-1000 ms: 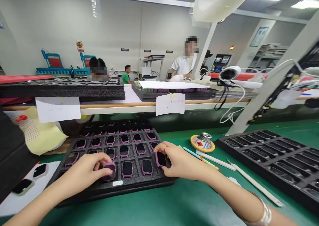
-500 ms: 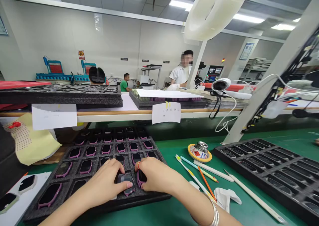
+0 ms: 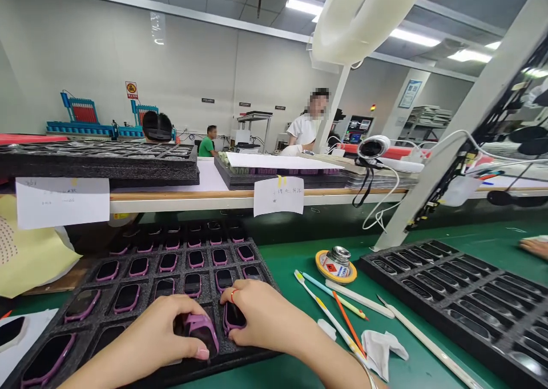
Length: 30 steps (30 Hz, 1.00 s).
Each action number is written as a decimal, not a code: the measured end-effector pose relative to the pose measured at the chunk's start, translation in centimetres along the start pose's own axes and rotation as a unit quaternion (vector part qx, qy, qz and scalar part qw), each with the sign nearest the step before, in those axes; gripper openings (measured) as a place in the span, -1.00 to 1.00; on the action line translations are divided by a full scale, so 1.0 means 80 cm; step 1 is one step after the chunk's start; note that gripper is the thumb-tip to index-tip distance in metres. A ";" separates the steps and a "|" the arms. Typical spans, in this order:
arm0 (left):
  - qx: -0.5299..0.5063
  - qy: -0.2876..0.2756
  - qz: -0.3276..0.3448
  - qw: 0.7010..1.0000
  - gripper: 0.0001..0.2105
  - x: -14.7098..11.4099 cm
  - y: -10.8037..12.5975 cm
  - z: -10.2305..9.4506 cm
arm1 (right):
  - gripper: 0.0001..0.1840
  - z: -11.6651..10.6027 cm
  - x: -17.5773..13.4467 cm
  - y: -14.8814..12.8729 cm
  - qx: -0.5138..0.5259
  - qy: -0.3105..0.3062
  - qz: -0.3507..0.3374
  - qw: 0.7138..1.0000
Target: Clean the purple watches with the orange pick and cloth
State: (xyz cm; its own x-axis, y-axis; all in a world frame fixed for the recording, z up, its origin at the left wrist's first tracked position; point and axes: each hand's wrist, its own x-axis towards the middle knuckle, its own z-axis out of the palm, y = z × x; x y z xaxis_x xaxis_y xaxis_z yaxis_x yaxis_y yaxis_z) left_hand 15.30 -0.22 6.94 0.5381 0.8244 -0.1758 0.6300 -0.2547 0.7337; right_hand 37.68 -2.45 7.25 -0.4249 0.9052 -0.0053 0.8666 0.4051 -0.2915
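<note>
In my left hand (image 3: 165,326) is a purple-framed smartwatch body (image 3: 208,339), pinched between thumb and fingers. The piece is tilted, just above the near part of the black foam tray (image 3: 264,266). My right hand (image 3: 261,309) has its fingers and thumb around the edges of another purple smartwatch body (image 3: 234,319), which lies screen up in a tray slot. Behind both hands, rows of similar purple watch bodies (image 3: 127,297) sit in the tray's slots, with dark screens facing up.
Right of the tray lie a toothbrush (image 3: 319,295), an orange stick (image 3: 347,320), white tissue (image 3: 383,346), a long pale tool (image 3: 428,343) and a metal-topped container on a tape roll (image 3: 353,275). Another foam tray (image 3: 422,316) holds dark parts. Overhead runs a shelf edge (image 3: 205,206); a co-worker's hand (image 3: 534,246) is far right.
The watch body in my left hand has tipped, now showing more of its purple frame. My right hand stays on the same watch. The view has shifted slightly; a co-worker's hand shows more at right.
</note>
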 end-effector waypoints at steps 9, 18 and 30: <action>-0.237 0.098 0.004 0.967 -0.70 0.000 0.004 -0.001 | -0.51 -0.022 -0.013 0.005 0.084 0.179 0.013 0.980; -0.587 0.066 -0.061 0.805 -0.82 0.010 0.002 0.027 | -0.36 0.014 -0.020 -0.024 0.069 0.388 -0.194 0.899; -0.568 -0.019 -0.061 0.820 -0.47 0.009 0.000 0.040 | -0.16 0.071 0.014 -0.010 0.220 0.211 -0.145 0.941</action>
State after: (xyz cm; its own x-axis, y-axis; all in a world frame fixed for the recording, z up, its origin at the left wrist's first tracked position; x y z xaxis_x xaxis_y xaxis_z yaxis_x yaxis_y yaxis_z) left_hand 17.49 -1.21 4.73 0.5402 0.7870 -0.2982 -0.2369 0.4822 0.8435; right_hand 35.05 -2.50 2.00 -0.4040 0.7729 0.4893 0.4982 0.6345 -0.5909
